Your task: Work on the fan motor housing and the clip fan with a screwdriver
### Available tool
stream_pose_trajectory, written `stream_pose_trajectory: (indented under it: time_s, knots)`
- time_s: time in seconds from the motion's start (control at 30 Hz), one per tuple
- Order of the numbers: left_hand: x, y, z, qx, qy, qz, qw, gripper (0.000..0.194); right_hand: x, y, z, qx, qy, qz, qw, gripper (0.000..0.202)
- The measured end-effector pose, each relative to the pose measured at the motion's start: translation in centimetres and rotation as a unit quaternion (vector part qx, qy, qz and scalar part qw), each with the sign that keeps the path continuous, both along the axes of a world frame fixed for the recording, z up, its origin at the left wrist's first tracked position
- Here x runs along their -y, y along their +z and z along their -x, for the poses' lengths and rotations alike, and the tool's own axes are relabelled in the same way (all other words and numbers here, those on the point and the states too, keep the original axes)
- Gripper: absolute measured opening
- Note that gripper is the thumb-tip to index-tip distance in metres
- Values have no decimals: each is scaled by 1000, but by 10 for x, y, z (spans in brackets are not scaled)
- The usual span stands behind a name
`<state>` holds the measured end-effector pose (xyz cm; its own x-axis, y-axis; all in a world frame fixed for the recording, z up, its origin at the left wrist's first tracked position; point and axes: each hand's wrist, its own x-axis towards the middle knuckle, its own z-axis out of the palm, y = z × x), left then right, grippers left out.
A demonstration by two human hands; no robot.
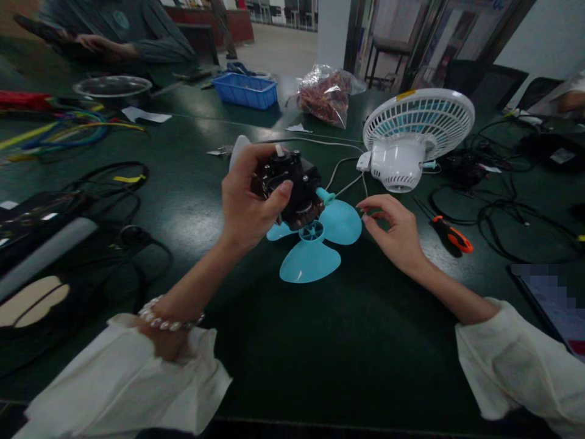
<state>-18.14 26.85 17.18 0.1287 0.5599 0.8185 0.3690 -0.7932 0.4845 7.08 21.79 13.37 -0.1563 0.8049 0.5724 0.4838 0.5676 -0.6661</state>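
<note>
Fingers and thumb of my left hand (253, 201) are wrapped round a black fan motor (292, 183), held up over the table. From the motor's right side sticks a light-blue tubular piece (325, 196). Below it lies a light-blue fan blade (311, 262), partly hidden by the motor. My right hand (395, 235) is at the blade's right edge, with thumb and fingertips apart and nothing seen between them. A white fan head (397, 164) with its round grille rests behind my right hand, and a pale cord runs from it.
An orange-black screwdriver (452, 235) lies right of my right hand. Black cables (507, 225) spread at the right, with more wires at the left. Behind stand a blue bin (245, 91) and a plastic bag (324, 97). A person (123, 36) sits across at the left.
</note>
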Motion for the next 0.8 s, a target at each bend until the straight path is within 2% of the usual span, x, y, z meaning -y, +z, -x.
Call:
stream_pose_trajectory:
  time_s: [0.13, 0.27, 0.4, 0.63, 0.8]
  knots:
    - [6, 5, -6, -28, -8, -46, 998, 42, -4, -15, 0, 11, -6, -14, 1000, 35]
    - [14, 10, -12, -76, -40, -63, 994, 43, -4, -18, 1, 31, 4, -17, 999, 40]
    - [8, 10, -5, -54, -60, -41, 996, 46, -2, -15, 2, 53, 19, -11, 998, 37]
    - [-22, 9, 22, 51, -54, 37, 997, 64, -2, -12, 0, 56, 74, 0, 996, 28]
    - [-23, 10, 21, 56, -70, 69, 994, 64, -3, -13, -1, 50, 86, 8, 995, 28]
